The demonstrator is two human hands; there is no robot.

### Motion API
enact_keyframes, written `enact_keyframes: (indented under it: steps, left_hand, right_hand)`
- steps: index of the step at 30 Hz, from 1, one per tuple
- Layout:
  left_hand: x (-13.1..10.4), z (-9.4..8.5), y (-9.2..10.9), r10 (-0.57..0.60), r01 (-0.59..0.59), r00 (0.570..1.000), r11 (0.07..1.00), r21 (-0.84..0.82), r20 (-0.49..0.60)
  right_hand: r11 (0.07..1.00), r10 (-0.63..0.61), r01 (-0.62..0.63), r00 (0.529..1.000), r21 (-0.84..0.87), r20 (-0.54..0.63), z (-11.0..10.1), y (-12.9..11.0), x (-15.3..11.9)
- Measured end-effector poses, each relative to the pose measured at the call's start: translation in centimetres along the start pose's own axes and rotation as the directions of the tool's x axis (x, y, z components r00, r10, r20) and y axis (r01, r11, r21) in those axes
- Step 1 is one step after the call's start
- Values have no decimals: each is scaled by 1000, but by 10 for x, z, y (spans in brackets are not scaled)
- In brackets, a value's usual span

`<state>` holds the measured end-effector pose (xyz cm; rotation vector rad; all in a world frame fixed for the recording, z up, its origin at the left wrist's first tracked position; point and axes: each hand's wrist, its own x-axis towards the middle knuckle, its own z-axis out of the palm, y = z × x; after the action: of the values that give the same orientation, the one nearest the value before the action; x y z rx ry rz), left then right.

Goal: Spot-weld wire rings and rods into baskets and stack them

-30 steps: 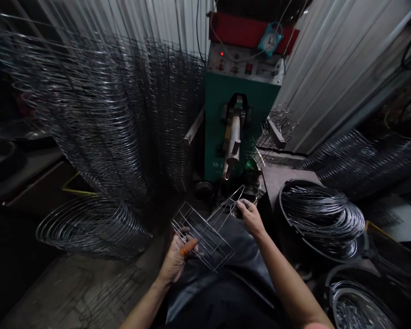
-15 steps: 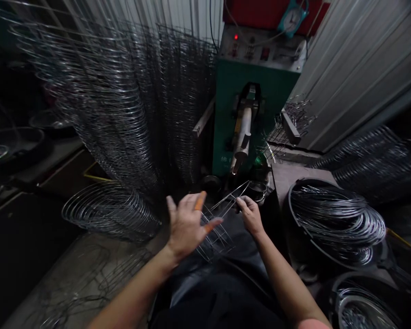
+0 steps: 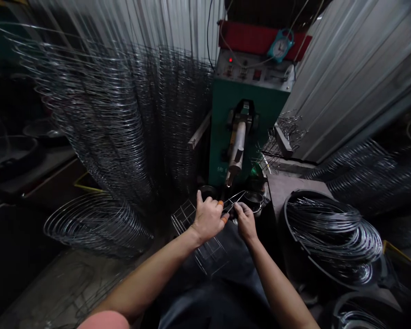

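Note:
A bent wire rack of thin metal rods lies in front of me, over my dark apron. My left hand, with orange tape on two fingers, closes on its upper wires and covers the rack's middle. My right hand pinches the rack's right end, where the wires come to a point just below the machine's electrodes. The rack's grid shows on both sides of my left wrist. The exact contact of my fingertips is hard to make out in the dark.
A green welding machine stands ahead, with a blue clock on it. Tall stacks of wire rings rise at left. At right, a black tub holds wire hoops. Small wire pieces hang beside the machine.
My left hand has moved right from spread fingers above the rack to closing on its wires. My right hand keeps its pinch. The view has tilted up slightly.

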<state>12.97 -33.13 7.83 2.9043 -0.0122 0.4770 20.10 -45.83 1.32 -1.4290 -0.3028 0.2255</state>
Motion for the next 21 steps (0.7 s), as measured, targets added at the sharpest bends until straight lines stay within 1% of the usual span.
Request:
enact_keyframes:
  steps: [4,8,11,14,19,21]
  left_hand:
    - [16,7,-5,-20,20,999,1000,8,34]
    - [30,14,-11,-11,9,997,1000,22,81]
    - [40,17,-15,-2,-1,993,1000,26,118]
    - [49,19,-19,-9,4,991,999,39,137]
    - [61,21,-21,-56,47,986,997,58,155]
    - [64,21,-22,-65,59,983,998,38,170]
  right_hand:
    - [1000,19,-18,999,16,-39,3,11,16]
    - [998,27,-23,996,54,-79,5,18,30]
    - [996,33,-25,996,83,-87,6,18,39]
    - [997,28,-21,995,74,-99,6,15,46]
    - [999,8,-2,994,54,-109,8,15,60]
    - [997,25,-17,994,78,-105,9,17,65]
